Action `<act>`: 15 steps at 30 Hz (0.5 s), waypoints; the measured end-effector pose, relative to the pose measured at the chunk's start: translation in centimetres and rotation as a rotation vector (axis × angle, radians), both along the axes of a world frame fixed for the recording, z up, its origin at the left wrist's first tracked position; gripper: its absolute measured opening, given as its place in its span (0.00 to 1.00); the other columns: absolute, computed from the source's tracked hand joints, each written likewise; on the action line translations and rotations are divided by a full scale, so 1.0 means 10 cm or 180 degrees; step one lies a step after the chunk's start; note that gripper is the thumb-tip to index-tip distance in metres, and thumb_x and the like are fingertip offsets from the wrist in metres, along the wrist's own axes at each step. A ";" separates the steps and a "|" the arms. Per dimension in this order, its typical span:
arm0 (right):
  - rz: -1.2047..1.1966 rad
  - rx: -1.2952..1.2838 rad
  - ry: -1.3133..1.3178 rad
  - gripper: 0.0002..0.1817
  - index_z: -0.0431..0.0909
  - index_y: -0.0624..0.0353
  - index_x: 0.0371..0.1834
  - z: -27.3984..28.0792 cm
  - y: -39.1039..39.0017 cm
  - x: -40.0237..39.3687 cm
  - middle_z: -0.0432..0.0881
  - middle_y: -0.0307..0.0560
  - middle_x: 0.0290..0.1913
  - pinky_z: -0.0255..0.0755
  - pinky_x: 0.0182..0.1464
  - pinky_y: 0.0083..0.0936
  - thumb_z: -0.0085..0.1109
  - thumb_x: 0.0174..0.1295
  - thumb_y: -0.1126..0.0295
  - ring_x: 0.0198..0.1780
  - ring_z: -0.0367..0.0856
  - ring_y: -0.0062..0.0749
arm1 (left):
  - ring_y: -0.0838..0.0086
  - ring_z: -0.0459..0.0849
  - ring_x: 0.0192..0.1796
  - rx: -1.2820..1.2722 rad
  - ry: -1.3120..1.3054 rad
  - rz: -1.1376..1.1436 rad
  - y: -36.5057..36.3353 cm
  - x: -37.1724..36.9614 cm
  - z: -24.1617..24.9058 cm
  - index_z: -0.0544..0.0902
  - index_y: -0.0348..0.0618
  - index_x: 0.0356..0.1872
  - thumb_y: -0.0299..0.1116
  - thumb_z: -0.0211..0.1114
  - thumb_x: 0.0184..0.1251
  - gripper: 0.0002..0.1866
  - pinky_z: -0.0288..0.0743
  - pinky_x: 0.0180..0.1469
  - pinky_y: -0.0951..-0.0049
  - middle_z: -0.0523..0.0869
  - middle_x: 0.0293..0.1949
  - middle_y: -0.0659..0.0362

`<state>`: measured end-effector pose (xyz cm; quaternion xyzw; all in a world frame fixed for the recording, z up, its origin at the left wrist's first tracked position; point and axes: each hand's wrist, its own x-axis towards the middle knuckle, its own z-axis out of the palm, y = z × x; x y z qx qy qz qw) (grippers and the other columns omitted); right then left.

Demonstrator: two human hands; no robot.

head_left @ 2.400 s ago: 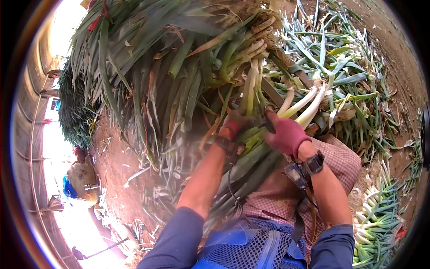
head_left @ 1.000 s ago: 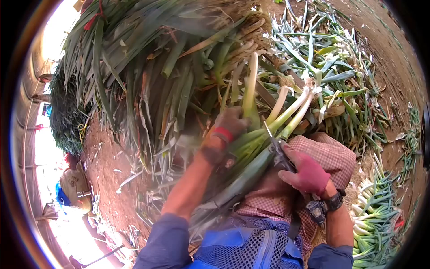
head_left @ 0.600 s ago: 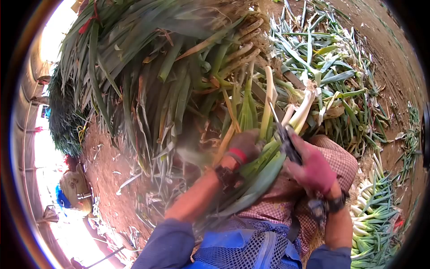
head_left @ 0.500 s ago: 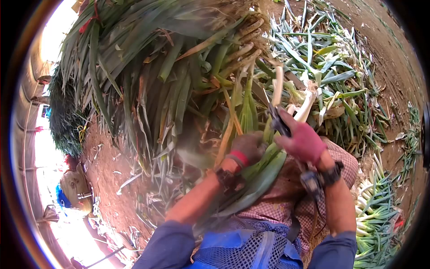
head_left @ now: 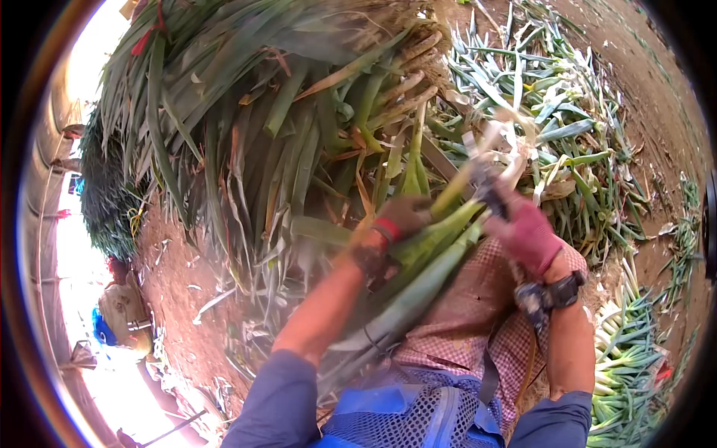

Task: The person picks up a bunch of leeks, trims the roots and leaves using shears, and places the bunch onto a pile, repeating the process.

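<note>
My left hand (head_left: 407, 216), in a dark glove with a red band at the wrist, is closed round the green leaves of long onion stalks (head_left: 433, 243) lying over my lap. My right hand (head_left: 523, 231), in a pinkish-red glove, grips a dark hand tool (head_left: 489, 190) beside the stalks' pale lower ends. Motion blurs the tool and those ends, so whether they touch is unclear. A large heap of leafy stalks (head_left: 224, 97) rises in front and to the left of my hands.
Loose leaves and trimmings (head_left: 567, 127) cover the ground at the upper right. Cleaned stalks with white ends (head_left: 620, 351) lie at the lower right. Another person (head_left: 123, 306) is at the far left, near a darker green pile (head_left: 108, 194).
My right hand and the tool have moved slightly to the right. My left hand has shifted up a little, and the held stalks have swung, their pale ends now blurred.
</note>
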<state>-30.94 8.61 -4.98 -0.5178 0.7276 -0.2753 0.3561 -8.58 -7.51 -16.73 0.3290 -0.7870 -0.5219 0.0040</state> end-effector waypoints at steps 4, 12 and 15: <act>0.0569 0.0775 0.0340 0.42 0.64 0.60 0.82 0.09 -0.22 0.48 0.88 0.71 0.45 0.81 0.59 0.49 0.62 0.66 0.56 0.51 0.88 0.66 | 0.72 0.92 0.49 0.0146 -0.0324 0.0876 -0.16 0.20 -0.10 0.88 0.38 0.61 0.37 0.67 0.69 0.22 0.82 0.59 0.69 0.95 0.50 0.52; 0.0722 0.0882 0.0217 0.42 0.62 0.63 0.83 -0.14 -0.60 0.51 0.88 0.72 0.48 0.80 0.59 0.49 0.59 0.67 0.57 0.53 0.88 0.64 | 0.71 0.93 0.47 -0.0143 -0.0702 0.1242 -0.17 0.26 -0.05 0.88 0.40 0.60 0.38 0.67 0.69 0.22 0.82 0.55 0.68 0.95 0.48 0.51; 0.0522 0.1369 0.0325 0.42 0.61 0.63 0.83 -0.18 -0.79 0.42 0.88 0.71 0.51 0.79 0.61 0.49 0.59 0.66 0.58 0.55 0.88 0.63 | 0.65 0.94 0.49 -0.0120 -0.0452 0.1161 -0.36 0.16 -0.12 0.89 0.42 0.58 0.41 0.69 0.68 0.22 0.83 0.55 0.64 0.94 0.48 0.50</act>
